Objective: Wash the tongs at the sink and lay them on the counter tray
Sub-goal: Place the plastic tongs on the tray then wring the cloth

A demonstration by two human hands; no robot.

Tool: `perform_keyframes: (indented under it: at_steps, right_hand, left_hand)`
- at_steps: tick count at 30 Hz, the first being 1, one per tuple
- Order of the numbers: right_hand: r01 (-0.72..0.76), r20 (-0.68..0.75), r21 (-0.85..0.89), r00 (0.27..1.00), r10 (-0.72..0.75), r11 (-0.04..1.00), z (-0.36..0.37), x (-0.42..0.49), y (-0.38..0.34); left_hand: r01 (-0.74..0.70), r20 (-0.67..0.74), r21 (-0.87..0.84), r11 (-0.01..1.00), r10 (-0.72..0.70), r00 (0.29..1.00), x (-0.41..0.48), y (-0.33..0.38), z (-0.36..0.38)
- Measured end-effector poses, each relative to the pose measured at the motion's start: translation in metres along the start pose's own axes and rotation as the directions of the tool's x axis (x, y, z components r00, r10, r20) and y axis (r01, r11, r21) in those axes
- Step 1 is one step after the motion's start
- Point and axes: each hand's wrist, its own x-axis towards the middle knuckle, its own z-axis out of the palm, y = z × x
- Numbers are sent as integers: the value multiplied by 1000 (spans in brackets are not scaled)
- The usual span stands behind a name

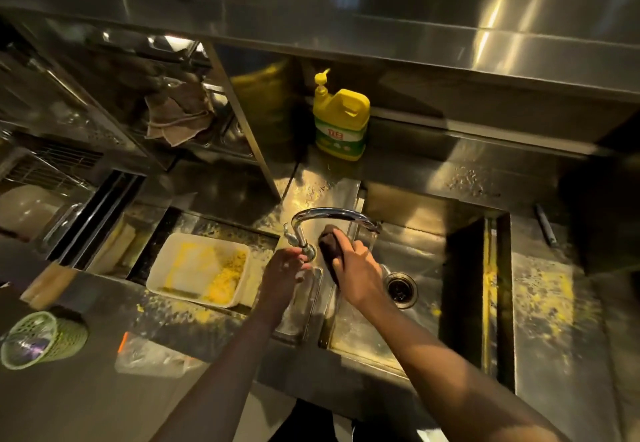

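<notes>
My right hand (356, 270) is over the left edge of the sink basin (415, 251), closed on a dark scrubbing pad (328, 239) just under the curved chrome tap (329, 215). My left hand (282, 270) is beside it with curled fingers touching the foot of the tap. Whether they grip anything is hidden. I cannot make out the tongs for certain. A shiny steel shape (304, 306) lies under my left wrist on the sink's rim, too blurred to identify.
A white tub (162, 268) smeared with yellow crumbs sits in the left basin. Yellow dish soap (341, 123) stands behind the tap. The drain (401, 287) is to the right of my right hand. A green basket (41, 337) and a plastic bag (152, 355) lie on the near-left counter.
</notes>
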Motion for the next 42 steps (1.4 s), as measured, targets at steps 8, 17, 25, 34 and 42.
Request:
perform_keyframes:
  at_steps: [8,17,25,34,42]
  right_hand:
    - [-33,-241,192,967,80,981,13,63,-27]
    - [-140,-147,205,974,172,969,52,112,-32]
    - [-124,7,122,992,124,985,40,113,-27]
    - [-242,-82,217,961,265,946,40,88,-37]
    - [-249,-94,331,951,295,910,44,71,-45]
  left_hand:
    - [-78,52,-35,996,80,995,62,-8,-28]
    - [87,206,-51,995,-74,976,97,-4,-32]
    - [52,187,63,997,-63,980,105,-4,-24]
    - [26,186,151,988,-54,981,103,3,-13]
    - [116,55,143,983,-125,991,90,-4,-20]
